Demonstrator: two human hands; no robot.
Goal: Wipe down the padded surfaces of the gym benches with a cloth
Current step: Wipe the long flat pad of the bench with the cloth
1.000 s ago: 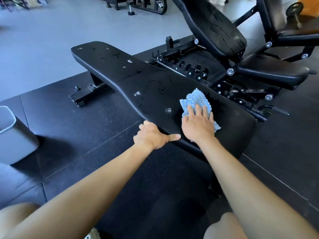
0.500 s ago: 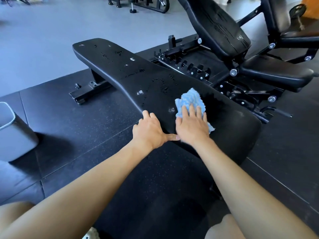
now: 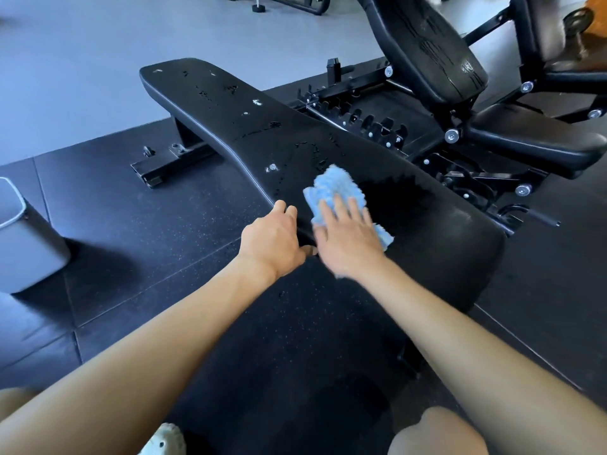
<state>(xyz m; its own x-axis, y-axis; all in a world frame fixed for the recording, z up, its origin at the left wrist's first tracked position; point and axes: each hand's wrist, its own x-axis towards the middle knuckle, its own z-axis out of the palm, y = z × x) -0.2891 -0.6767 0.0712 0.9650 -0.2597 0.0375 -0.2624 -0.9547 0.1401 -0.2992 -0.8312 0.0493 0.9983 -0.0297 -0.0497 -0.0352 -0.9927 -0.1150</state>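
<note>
Two hands on bench pad [image 3: 230, 103]: right hand [image 3: 348, 244] flat, pressing blue cloth [image 3: 335, 185]; left hand [image 3: 272, 241] clutching pad edge

Bright daylight, wide-angle edge distortion, right hand [image 3: 348, 241] motion-blurred.

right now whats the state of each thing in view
flat bench, pad wet with droplets
blue cloth, bunched, lying on the pad
right hand, fingers straight, pressing the cloth
left hand, holding the pad's edge
incline bench, backrest raised
grey bin, upright on the floor
</note>
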